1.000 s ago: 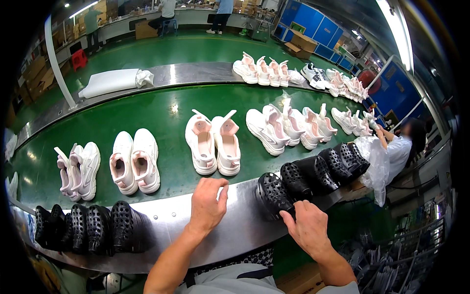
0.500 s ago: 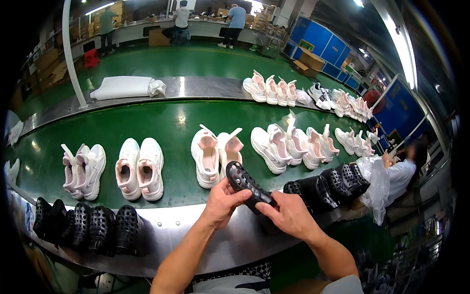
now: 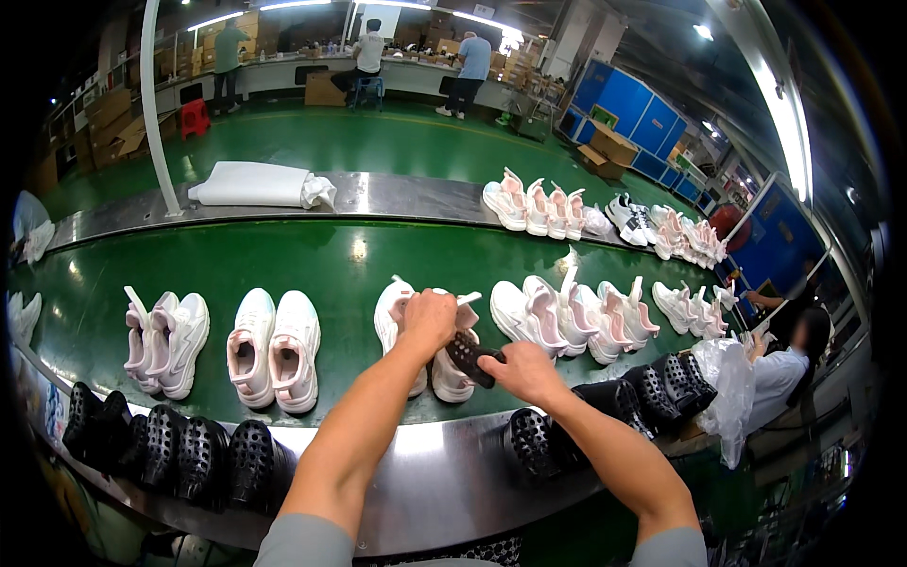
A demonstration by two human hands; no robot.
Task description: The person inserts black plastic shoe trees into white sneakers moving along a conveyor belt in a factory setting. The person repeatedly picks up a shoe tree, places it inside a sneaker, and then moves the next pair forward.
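My left hand (image 3: 430,318) grips the tongue end of a white and pink sneaker (image 3: 452,367) standing on the green conveyor belt (image 3: 321,260), next to its mate (image 3: 389,319). My right hand (image 3: 521,370) holds a black perforated insole (image 3: 470,358) and pushes its front end into that sneaker's opening. Both forearms reach up from the lower edge over the steel ledge (image 3: 444,472).
More white and pink sneaker pairs (image 3: 276,348) line the belt left and right. Black insoles stand in rows on the ledge at the left (image 3: 179,454) and right (image 3: 614,406). A seated person (image 3: 784,364) works at the right end. A white roll (image 3: 250,184) lies beyond the belt.
My right hand picked a black insole off the ledge row and carried it up to the sneaker. My left hand left the ledge and took hold of the sneaker.
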